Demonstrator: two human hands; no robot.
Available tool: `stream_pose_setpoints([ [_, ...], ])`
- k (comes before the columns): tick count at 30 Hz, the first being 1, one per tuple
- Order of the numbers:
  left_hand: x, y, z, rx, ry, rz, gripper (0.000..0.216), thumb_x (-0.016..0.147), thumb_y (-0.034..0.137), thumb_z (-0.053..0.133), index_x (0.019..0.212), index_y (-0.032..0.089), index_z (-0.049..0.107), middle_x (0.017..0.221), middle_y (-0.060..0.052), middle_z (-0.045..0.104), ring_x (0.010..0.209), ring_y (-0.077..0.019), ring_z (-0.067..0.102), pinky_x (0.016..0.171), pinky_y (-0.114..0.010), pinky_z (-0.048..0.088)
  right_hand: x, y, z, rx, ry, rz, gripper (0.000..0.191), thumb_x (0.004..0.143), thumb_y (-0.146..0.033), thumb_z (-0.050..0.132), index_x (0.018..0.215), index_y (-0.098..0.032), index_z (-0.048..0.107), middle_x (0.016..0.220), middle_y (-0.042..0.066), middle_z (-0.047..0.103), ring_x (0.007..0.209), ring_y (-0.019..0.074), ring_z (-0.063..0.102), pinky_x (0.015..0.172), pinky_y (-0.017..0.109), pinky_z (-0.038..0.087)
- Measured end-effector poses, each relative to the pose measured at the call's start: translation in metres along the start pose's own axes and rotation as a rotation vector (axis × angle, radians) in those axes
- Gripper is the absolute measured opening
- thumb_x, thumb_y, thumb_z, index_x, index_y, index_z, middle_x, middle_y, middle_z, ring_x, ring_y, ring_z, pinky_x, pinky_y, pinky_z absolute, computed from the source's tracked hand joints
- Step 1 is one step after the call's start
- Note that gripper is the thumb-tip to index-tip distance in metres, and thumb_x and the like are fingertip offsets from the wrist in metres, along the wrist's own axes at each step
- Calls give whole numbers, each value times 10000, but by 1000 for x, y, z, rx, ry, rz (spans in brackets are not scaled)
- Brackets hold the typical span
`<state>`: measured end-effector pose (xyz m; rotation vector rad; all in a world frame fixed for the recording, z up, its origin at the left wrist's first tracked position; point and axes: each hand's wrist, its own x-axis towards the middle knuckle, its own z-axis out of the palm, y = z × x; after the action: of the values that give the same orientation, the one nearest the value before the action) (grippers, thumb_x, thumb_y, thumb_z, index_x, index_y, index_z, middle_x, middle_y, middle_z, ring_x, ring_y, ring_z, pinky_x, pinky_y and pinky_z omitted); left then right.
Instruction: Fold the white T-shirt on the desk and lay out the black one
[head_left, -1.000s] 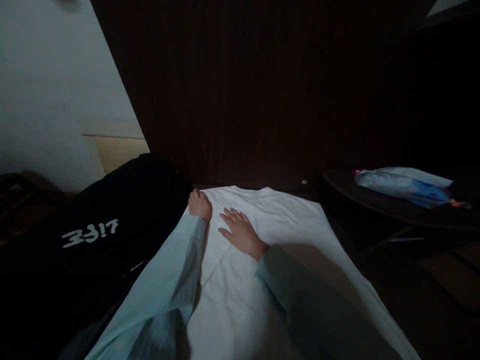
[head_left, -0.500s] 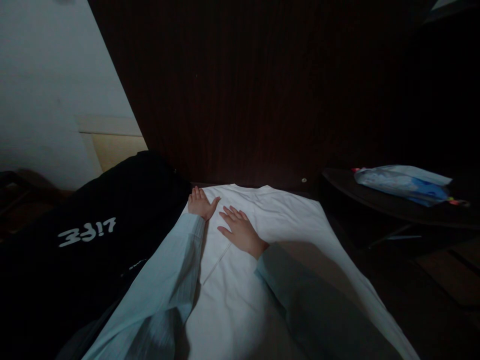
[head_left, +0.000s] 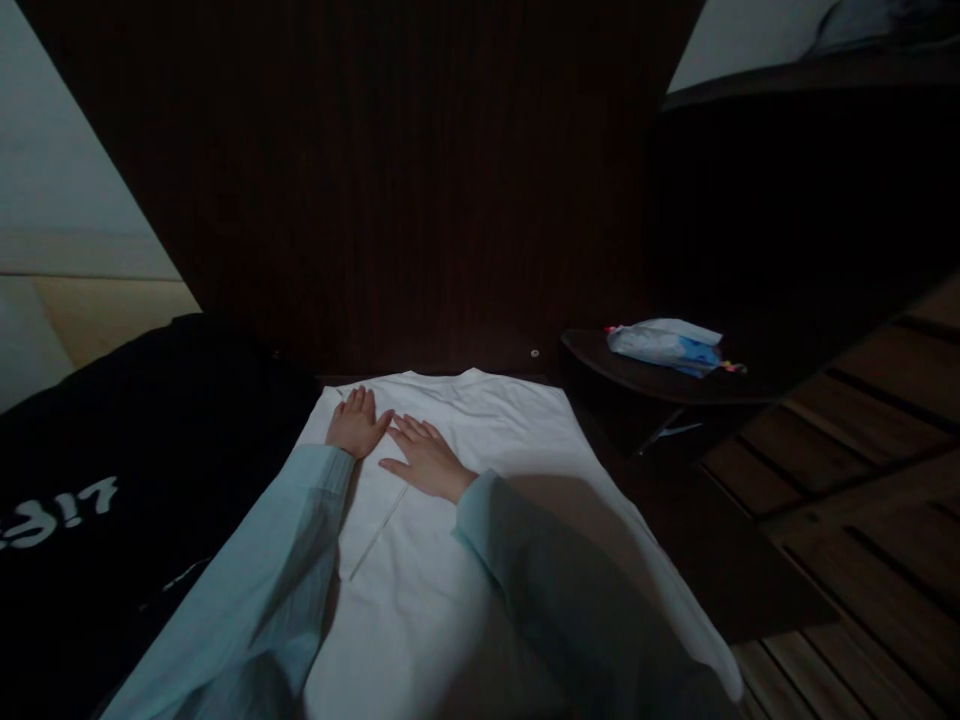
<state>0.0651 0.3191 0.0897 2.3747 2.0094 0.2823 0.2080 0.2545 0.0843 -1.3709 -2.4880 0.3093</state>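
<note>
- While your left hand lies palm down with its fingers spread, the white cloth is under it, the cloth's far left corner just beyond.
- Your right hand is also flat and spread on the cloth, just right of your left and a little nearer you; neither hand grips anything.
- Your left thumb comes close to your right fingertips; whether they touch cannot be told.
- Below your right hand, a thin slanting line crosses the cloth toward your left sleeve.
- The cloth spreads toward you beneath both forearms, its far edge near the dark panel.
- Left of it you have black fabric with white lettering; to the right, a packet sits on a dark ledge.
</note>
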Motion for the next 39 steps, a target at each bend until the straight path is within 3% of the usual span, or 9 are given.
stream_pose_setpoints([
  [8,-1,0,2,25,-69,-23,645,857,449,256,1329,11,290,1410,-177,247,1313,-264,197,1043,-406,219,-28,44,-15,-7,21,93,503,874,-461,311,1297,-200,390,1404,50,305,1310,178,221,1065,375,182],
  [18,0,0,2,10,-64,-32,638,855,460,264,1333,39,295,1415,-161,248,1314,-248,198,1044,-386,213,-108,120,-51,-100,7,455,506,854,-409,337,1307,-187,375,1417,69,272,1317,202,200,1052,414,187],
  [25,1,-1,3,14,-49,-28,620,854,459,274,1323,57,322,1411,-152,268,1303,-247,229,1038,-380,227,-118,134,-54,100,227,404,400,785,-348,430,1116,-160,553,1264,90,485,1205,185,396,1014,358,285],
  [27,1,-1,3,16,-49,-29,617,853,453,278,1320,53,326,1408,-156,271,1303,-248,231,1040,-380,228,-122,139,-62,155,365,519,359,780,-318,415,1049,-152,585,1156,87,566,1098,171,494,963,308,348],
  [30,1,-1,1,20,-53,-29,612,853,441,283,1321,48,324,1408,-156,270,1305,-251,223,1044,-385,222,-137,152,-79,137,491,904,359,792,-280,358,1036,-163,593,1052,78,619,991,179,559,875,288,409],
  [32,1,0,1,22,-56,-29,603,853,432,286,1320,53,327,1410,-152,268,1305,-251,223,1048,-387,217,-149,163,-87,122,378,1146,367,793,-270,350,1047,-181,599,1061,87,618,992,199,566,838,294,425],
  [34,1,0,1,24,-52,-30,597,851,429,291,1318,58,334,1410,-148,271,1304,-248,225,1048,-388,219,-160,173,-91,148,204,1259,357,781,-275,383,1030,-177,620,1077,108,612,999,220,569,811,295,435],
  [36,1,-1,2,26,-45,-26,597,850,430,295,1315,59,338,1407,-147,278,1304,-247,228,1047,-389,225,-166,179,-91,201,89,1276,333,756,-293,446,966,-141,655,1044,140,624,975,242,584,774,292,448],
  [39,1,-1,1,22,-49,-23,603,850,434,293,1316,52,336,1406,-150,276,1304,-250,227,1047,-396,225,-169,179,-89,289,32,1245,288,723,-311,511,844,-121,692,924,132,666,901,236,614,717,275,466],
])
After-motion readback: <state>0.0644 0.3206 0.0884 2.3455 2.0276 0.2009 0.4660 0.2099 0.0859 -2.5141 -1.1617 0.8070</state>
